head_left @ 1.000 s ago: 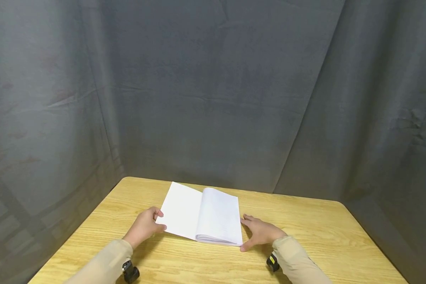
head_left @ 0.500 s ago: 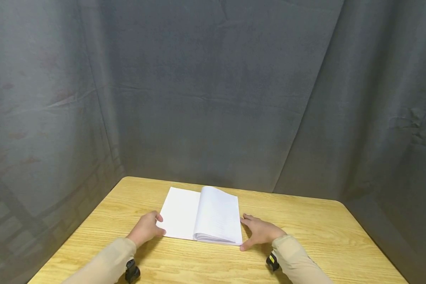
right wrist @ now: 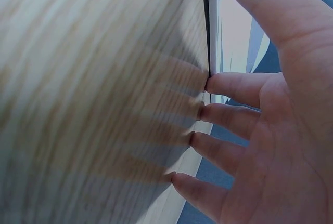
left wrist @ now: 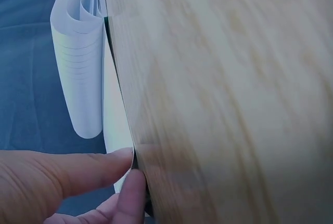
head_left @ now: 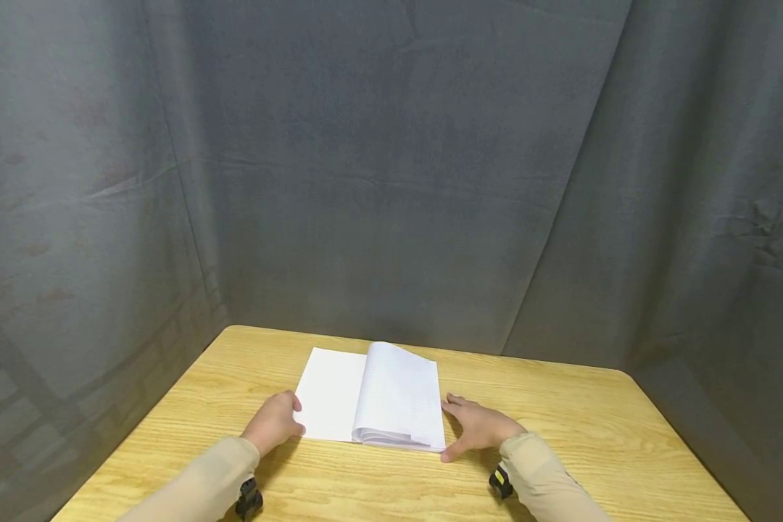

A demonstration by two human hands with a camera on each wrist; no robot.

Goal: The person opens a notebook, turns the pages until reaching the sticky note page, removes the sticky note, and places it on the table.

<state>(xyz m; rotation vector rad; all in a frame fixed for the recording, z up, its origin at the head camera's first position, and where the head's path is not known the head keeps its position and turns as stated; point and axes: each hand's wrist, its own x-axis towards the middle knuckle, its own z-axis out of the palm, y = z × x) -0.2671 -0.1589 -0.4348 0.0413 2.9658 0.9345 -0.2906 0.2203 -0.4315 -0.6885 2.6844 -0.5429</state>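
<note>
An open notebook (head_left: 396, 399) with a dark-edged cover and white pages lies on the wooden table. Its left side is a flat blank white leaf (head_left: 329, 395); the pages on the right bulge up in a curl near the spine. My left hand (head_left: 272, 422) pinches the outer left edge of that leaf between thumb and fingers, as the left wrist view shows at the thumb tip (left wrist: 122, 159). Beside the notebook's right edge my right hand (head_left: 481, 426) is spread, thumb at the near corner. In the right wrist view its fingertips (right wrist: 208, 84) rest on the table against the edge.
The wooden table (head_left: 600, 435) extends to both sides and in front of the notebook. A grey curtain (head_left: 391, 181) hangs behind the table and along both sides. Each wrist carries a small black camera (head_left: 249, 499).
The left leaf has come down from a tilt to lie flat, with my left hand moving slightly right and down. The page bulge leans a little further left. My right hand stays put.
</note>
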